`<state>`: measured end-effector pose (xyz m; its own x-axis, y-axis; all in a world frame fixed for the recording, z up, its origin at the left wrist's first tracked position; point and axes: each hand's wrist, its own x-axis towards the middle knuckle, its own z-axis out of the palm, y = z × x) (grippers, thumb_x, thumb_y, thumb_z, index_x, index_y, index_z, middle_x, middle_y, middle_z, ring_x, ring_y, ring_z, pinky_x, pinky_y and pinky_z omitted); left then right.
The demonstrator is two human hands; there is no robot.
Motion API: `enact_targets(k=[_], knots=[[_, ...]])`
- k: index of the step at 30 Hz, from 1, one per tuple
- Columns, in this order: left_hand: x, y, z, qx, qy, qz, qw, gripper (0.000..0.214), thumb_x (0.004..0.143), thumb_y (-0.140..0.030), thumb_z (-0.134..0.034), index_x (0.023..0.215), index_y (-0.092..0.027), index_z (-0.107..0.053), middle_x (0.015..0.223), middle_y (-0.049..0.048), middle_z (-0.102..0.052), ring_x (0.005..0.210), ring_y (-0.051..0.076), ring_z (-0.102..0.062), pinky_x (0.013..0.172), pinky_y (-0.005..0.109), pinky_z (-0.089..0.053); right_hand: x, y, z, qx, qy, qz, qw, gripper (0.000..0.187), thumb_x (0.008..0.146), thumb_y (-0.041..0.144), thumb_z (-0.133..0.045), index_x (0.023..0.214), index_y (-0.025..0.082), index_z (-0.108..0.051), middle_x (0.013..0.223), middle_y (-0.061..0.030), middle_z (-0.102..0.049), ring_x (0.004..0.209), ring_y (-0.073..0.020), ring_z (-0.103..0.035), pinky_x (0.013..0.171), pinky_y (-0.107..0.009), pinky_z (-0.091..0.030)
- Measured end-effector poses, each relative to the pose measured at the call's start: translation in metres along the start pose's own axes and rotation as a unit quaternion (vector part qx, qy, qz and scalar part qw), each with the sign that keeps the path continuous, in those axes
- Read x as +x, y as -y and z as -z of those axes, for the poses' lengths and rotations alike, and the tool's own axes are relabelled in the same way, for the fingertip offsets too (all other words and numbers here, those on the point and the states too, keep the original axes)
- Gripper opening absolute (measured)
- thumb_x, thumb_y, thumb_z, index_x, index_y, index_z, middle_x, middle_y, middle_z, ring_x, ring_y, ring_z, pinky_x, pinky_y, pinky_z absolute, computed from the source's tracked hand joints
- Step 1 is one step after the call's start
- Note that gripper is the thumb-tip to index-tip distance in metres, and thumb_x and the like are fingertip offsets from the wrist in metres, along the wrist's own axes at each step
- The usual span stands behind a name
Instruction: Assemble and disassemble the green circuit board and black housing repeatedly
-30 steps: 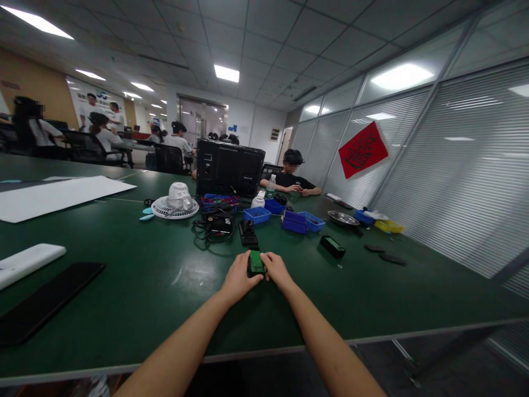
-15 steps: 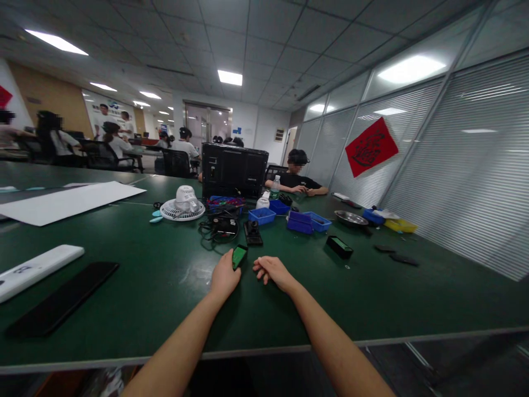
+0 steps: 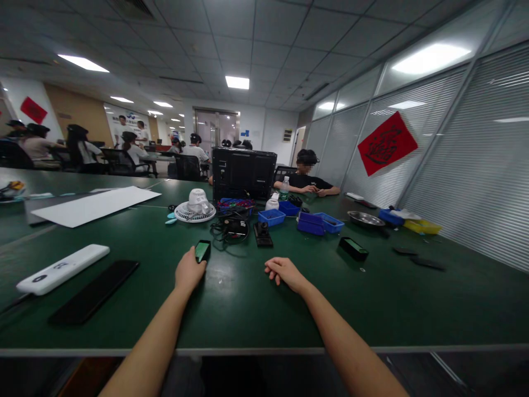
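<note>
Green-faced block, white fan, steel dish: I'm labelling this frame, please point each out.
green-faced block (image 3: pixel 203 251), head view, on its green top face.
white fan (image 3: pixel 185 212), head view, on its round grille.
steel dish (image 3: pixel 363 224), head view, on its near rim.

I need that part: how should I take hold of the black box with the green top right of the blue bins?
Pinch the black box across its long sides at mid-length, fingers coming down from above with the right hand. It lies flat and narrow on the table, bare surface around it; the left hand holds a green-faced device.
</note>
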<state>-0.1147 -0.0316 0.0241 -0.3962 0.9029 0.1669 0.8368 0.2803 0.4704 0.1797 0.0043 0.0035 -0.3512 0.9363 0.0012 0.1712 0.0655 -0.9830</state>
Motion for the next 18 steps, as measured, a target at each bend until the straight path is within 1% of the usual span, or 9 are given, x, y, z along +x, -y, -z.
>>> enact_targets(k=[4,8,13,15,18], knots=[[0.011,0.023,0.013,0.017,-0.039,0.045,0.998,0.064,0.076,-0.034,-0.046,0.131,-0.005,-0.031,0.119,0.0196,-0.051,0.108,0.029,-0.052,0.086,0.035,-0.043,0.001,-0.001,0.001,-0.003,0.003,0.0,1.0,0.025,0.072,0.036,-0.057,0.079,0.012,-0.058,0.073,-0.0032,-0.06,0.049,-0.007,-0.052,0.033,-0.015,-0.036],[0.012,0.035,0.022,0.004,-0.095,0.095,0.991,0.067,0.076,-0.034,-0.048,0.134,-0.01,-0.027,0.122,0.0198,-0.048,0.107,0.03,-0.051,0.084,0.037,-0.043,0.003,-0.003,0.002,-0.008,0.006,0.0,1.0,0.024,0.072,0.035,-0.057,0.079,0.012,-0.058,0.072,-0.0031,-0.06,0.049,-0.0068,-0.052,0.033,-0.015,-0.036],[0.005,0.03,0.027,-0.011,-0.175,0.142,0.974,0.073,0.073,-0.048,-0.05,0.134,-0.017,-0.027,0.126,0.0173,-0.043,0.11,0.032,-0.046,0.084,0.042,-0.041,0.003,-0.002,0.003,-0.008,0.004,-0.007,1.0,0.022,0.072,0.033,-0.058,0.079,0.012,-0.058,0.073,-0.0037,-0.061,0.05,-0.0073,-0.052,0.033,-0.015,-0.036],[0.002,0.027,0.029,-0.013,-0.191,0.153,0.97,0.074,0.072,-0.05,-0.05,0.134,-0.017,-0.027,0.126,0.0171,-0.043,0.111,0.032,-0.045,0.084,0.043,-0.041,0.002,-0.001,0.003,-0.008,0.002,-0.008,1.0,0.021,0.072,0.032,-0.058,0.08,0.012,-0.058,0.073,-0.0037,-0.061,0.05,-0.0074,-0.052,0.033,-0.015,-0.036],[0.0,0.024,0.031,-0.004,-0.197,0.155,0.968,0.072,0.073,-0.048,-0.05,0.134,-0.018,-0.027,0.125,0.0167,-0.044,0.111,0.031,-0.044,0.084,0.043,-0.04,0.002,0.001,0.004,0.0,0.004,-0.008,1.0,0.02,0.073,0.031,-0.058,0.08,0.012,-0.059,0.073,-0.0037,-0.061,0.051,-0.0074,-0.053,0.034,-0.015,-0.036]])
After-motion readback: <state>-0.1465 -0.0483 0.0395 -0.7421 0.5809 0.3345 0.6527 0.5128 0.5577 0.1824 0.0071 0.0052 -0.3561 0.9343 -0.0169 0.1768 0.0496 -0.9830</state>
